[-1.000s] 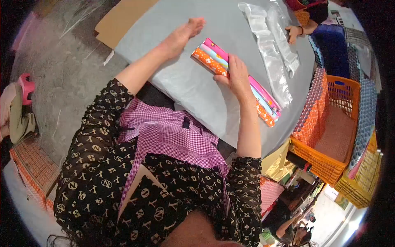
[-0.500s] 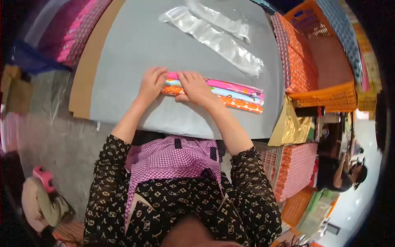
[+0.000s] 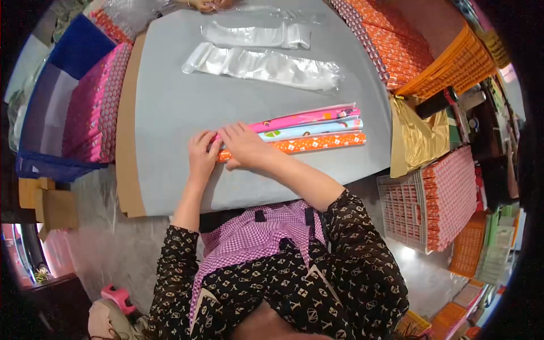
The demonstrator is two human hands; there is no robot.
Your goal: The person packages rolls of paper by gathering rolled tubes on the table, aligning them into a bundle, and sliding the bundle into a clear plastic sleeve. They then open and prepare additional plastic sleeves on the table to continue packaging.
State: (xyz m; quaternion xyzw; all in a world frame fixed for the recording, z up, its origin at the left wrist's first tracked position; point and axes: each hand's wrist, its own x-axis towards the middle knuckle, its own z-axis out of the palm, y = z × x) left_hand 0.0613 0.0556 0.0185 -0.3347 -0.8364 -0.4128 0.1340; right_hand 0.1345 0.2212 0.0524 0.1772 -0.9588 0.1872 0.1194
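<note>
Three patterned rolls lie side by side on the grey table [image 3: 164, 113]: a pink one [image 3: 306, 117], a light blue one [image 3: 314, 130] and an orange one [image 3: 326, 143]. My left hand [image 3: 202, 154] is closed around their left ends, which it partly hides. Just beside it, my right hand [image 3: 243, 147] lies across all three, fingers over the pink roll and thumb at the orange roll's near side. The right ends of the rolls stick out uncovered. Beyond them, clear plastic sleeves [image 3: 266, 67] lie flat.
A co-worker's hands [image 3: 209, 4] are at the far edge. Pink rolls [image 3: 96, 107] fill a blue crate [image 3: 34, 119] at left. At right are stacked orange rolls [image 3: 391, 42], an orange basket [image 3: 453, 65], gold film [image 3: 416, 136] and a white crate [image 3: 402, 209] with more rolls.
The view has turned, and the rolls now lie nearly crosswise. My left hand, off the rolls at first, has come to their left ends; my right hand has moved along them toward it.
</note>
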